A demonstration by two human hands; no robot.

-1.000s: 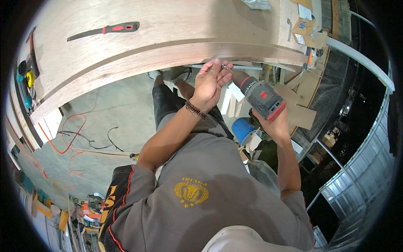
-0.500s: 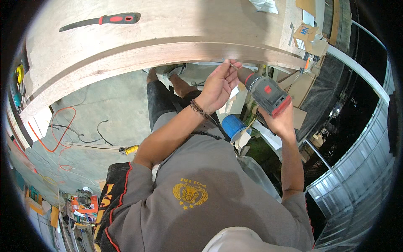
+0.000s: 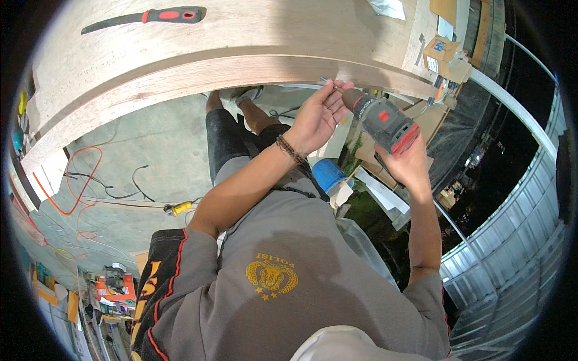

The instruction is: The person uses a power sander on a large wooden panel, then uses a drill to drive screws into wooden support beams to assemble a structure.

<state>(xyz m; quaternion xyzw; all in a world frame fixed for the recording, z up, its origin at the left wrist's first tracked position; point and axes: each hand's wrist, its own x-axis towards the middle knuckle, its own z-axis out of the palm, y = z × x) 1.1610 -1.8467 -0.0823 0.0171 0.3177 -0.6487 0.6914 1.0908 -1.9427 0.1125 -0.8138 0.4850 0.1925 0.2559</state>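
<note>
My right hand (image 3: 406, 163) is wrapped round the handle of a grey, black and red cordless drill (image 3: 385, 123), whose nose points up and left toward the wooden board (image 3: 241, 67) along the bench's near edge. At the end of the drill's bit, the thumb and fingers of my left hand (image 3: 316, 123) pinch a thin, screw-like piece (image 3: 324, 79), mostly covered by the fingers. Its tip lies close to the board's face; whether it touches cannot be told. A saw (image 3: 171, 15) with a dark narrow blade and black-red handle lies on the plywood top (image 3: 241, 30).
White crumpled plastic (image 3: 388, 8) and an open cardboard box (image 3: 439, 53) sit at the far right. Below the bench are a blue bucket (image 3: 328, 176), a yellow tool (image 3: 179, 208) and an orange cord (image 3: 71, 150) on the concrete floor (image 3: 141, 129).
The drill and my right hand have shifted slightly right and down. My left hand keeps its pinch, and a bluish tip now shows beyond its fingers. The view has tilted a little.
</note>
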